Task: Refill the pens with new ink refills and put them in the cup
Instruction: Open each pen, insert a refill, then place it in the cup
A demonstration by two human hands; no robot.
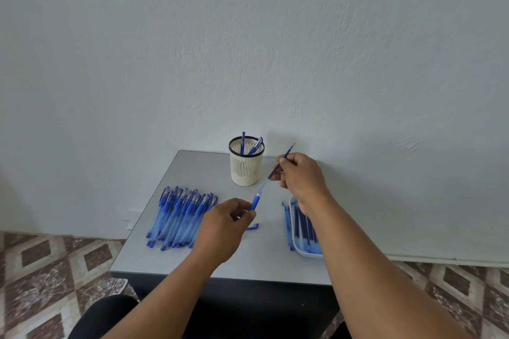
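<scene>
My left hand (pixel 223 224) grips a blue pen barrel (pixel 255 201) by its lower part, above the middle of the grey table (pixel 264 261). My right hand (pixel 298 176) pinches a thin blue ink refill (pixel 287 154) whose lower end points into the barrel's open top. A blue pen cap (pixel 252 226) lies on the table just below the barrel. The cream mesh cup (pixel 246 164) stands at the back with two or three pens in it. A pile of several blue pens (pixel 180 216) lies at the left.
A white tray (pixel 303 252) holding several refills sits at the table's right, partly hidden by my right forearm, with a few refills (pixel 286 224) beside it. A pale wall stands right behind the table. Patterned floor tiles (pixel 41 270) surround it.
</scene>
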